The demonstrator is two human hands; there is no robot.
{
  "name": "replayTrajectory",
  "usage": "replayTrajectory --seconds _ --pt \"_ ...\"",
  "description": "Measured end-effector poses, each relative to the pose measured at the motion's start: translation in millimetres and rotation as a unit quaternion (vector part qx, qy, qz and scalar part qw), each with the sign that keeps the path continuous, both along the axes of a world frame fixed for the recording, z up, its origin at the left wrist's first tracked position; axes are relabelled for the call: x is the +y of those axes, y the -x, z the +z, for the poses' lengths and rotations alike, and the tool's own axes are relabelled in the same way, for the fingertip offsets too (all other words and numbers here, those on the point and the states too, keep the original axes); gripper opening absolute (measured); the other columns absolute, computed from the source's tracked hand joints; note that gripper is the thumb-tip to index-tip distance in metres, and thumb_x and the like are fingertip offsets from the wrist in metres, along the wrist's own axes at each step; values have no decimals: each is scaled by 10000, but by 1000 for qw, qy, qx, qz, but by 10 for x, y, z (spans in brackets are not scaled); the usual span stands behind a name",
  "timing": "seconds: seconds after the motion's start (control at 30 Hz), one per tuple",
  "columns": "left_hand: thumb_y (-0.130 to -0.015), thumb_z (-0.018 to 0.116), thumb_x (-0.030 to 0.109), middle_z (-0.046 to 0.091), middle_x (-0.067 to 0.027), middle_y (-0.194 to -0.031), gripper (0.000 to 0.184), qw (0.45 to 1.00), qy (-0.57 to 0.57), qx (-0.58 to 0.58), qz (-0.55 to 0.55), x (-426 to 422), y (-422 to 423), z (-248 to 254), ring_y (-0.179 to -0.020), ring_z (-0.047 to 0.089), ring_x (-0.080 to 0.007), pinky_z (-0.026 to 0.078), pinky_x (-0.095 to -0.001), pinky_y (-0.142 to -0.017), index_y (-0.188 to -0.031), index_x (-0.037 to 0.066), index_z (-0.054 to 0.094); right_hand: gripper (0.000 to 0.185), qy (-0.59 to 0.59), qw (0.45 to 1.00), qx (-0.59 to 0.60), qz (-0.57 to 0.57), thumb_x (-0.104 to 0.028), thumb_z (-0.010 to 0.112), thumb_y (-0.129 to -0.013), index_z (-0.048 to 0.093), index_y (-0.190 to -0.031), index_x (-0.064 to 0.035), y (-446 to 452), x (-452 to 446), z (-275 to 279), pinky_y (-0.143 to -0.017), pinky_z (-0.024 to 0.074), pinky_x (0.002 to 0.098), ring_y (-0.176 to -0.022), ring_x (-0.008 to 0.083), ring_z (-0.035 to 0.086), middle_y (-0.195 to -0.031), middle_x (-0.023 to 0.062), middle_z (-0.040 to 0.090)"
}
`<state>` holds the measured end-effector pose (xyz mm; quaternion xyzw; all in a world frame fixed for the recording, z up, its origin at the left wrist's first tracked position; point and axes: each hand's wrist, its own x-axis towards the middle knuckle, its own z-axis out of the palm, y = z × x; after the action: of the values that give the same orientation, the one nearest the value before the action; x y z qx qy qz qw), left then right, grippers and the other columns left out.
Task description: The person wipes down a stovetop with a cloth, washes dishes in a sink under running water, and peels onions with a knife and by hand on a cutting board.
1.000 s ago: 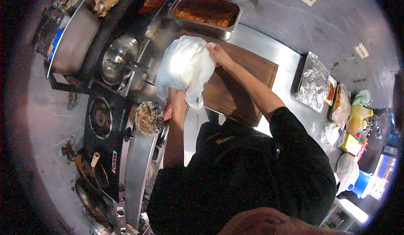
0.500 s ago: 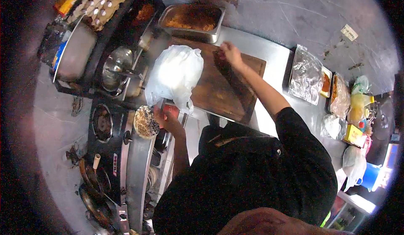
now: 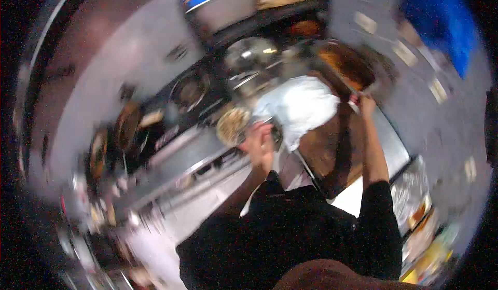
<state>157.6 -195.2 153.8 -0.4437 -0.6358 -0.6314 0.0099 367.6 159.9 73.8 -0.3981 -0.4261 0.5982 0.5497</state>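
A: Surface/rm?
B: Brown board on steel ctr, grey wall; white bag on board.
A: Containers?
B: Pan w/ orange-brown food; bowl w/ pale bits.
A: Hands?
B: Well apart. L hand nr bowl, R hand by pan; blurred, can't tell grips.

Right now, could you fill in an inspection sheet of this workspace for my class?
Surface: brown board on a steel counter.
Job's things: white bag, covering part of the board; small red thing by the right hand.
Clutter: metal pan of food past the board; crumpled foil at the right.
Hands: left beside a round container, right near the pan; both grips too blurred to tell.
Cables: nothing seen.
Surroundings: burner and metal bowl to the left; paper labels on the wall.
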Motion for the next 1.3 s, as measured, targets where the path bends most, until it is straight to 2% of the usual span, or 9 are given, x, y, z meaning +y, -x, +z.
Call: replayTrajectory --seconds 0.1,0.2,0.27,0.4,0.53,0.6,0.63,1.07,1.3 --pt "-817 476 -24 488 -122 -1091 221 999 16 -6 38 -194 -8 37 -898 518 -180 447 -282 -789 -1005 50 566 192 -19 990 27 134 -110 559 -826 499 -885 63 -170 525 -562 -635 531 358 -724 305 616 -796 207 595" --pt "-826 440 -34 470 -112 -1094 231 996 -4 -83 -26 -459 85 -52 -875 526 -181 449 -265 -784 -1017 41 545 371 -172 951 -250 65 -260 614 -815 510 -1040 16 -514 1281 -1179 -573 517 366 -802 218 593 -987 132 581" --pt "-818 425 -57 449 -106 -1090 251 994 11 -91 -66 -691 232 -140 -864 528 -169 457 -268 -757 -1025 38 528 479 -35 935 -306 -175 -303 617 -819 464 -1183 -32 127 -72 -18 -587 506 338 -819 217 577 -1067 120 561" --pt "-775 410 -117 490 -98 -1037 345 979 11 -172 -111 -1340 668 -284 -817 547 -159 467 -275 -737 -1023 85 537 406 -391 882 -253 -75 -228 516 -891 426 -1256 -73 766 -1513 432 -625 509 308 -868 221 551 -1090 151 522" --pt "-772 412 -127 525 -84 -1004 354 981 61 -181 -10 -2238 1319 -491 -770 565 -153 466 -263 -710 -1033 79 533 415 -256 934 -206 141 -134 553 -860 426 -1235 -11 1938 -3184 293 -844 430 325 -978 237 497 -1103 128 526" --pt "-781 412 -115 532 -88 -978 342 983 41 -163 70 -2754 1625 -507 -775 567 -152 466 -261 -701 -1041 73 529 402 -385 862 -258 206 -158 516 -894 405 -1266 -53 2615 -3991 308 -740 455 277 -842 164 531 -1063 89 503" --pt "-785 412 -109 536 -90 -965 336 982 32 -153 109 -3010 1760 -497 -778 569 -152 466 -260 -697 -1045 70 528 404 -188 910 -161 332 -148 522 -889 404 -1266 -62 2905 -4359 304 -659 463 235 -808 146 537 -1048 75 511" --pt "-863 445 5 571 -47 -1021 222 804 24 -335 491 -5682 2167 -720 -811 563 -148 497 -278 -648 -1061 49 534 250 -213 628 -148 734 -144 492 -903 521 -1132 -47 5227 -6949 500 -528 392 173 -664 45 525 -905 6 557" --pt "-712 569 22 505 -212 -1011 378 648 253 0 718 -7487 3669 -863 -946 474 -378 391 -437 -819 -1077 -10 475 211 -367 523 -127 759 -128 497 -889 572 -1068 -45 5969 -7756 481 -525 405 183 -636 52 536 -825 27 601"
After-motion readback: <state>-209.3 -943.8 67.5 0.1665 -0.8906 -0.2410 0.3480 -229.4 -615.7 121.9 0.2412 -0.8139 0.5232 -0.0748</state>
